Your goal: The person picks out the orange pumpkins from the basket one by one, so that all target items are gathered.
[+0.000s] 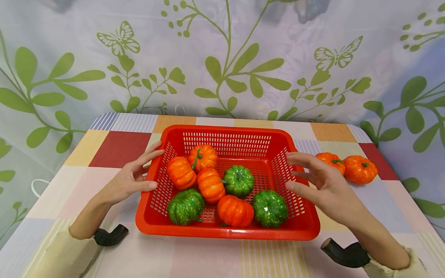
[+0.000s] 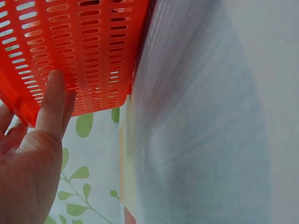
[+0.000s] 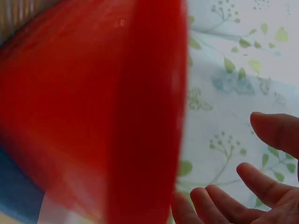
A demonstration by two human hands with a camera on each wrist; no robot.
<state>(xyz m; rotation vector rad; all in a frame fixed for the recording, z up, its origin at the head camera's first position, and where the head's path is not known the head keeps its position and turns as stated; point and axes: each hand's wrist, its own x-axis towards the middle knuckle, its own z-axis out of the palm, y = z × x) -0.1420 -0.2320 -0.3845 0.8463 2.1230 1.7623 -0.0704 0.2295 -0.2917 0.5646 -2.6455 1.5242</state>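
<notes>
A red plastic basket with slotted walls stands in front of me in the head view. Inside lie several small orange pumpkins and three green pumpkins. At the basket's left rim is my left hand, fingers extended and thumb tip right at the edge. The left wrist view has its straight fingers against the slotted outer wall. My right hand hovers by the right rim with fingers spread and nothing held. In the right wrist view, those fingers are beside the blurred red rim.
Two more orange pumpkins sit on the table to the right, beyond my right hand. A patchwork-patterned cloth covers the table. Behind it hangs a pale curtain with green leaves and butterflies.
</notes>
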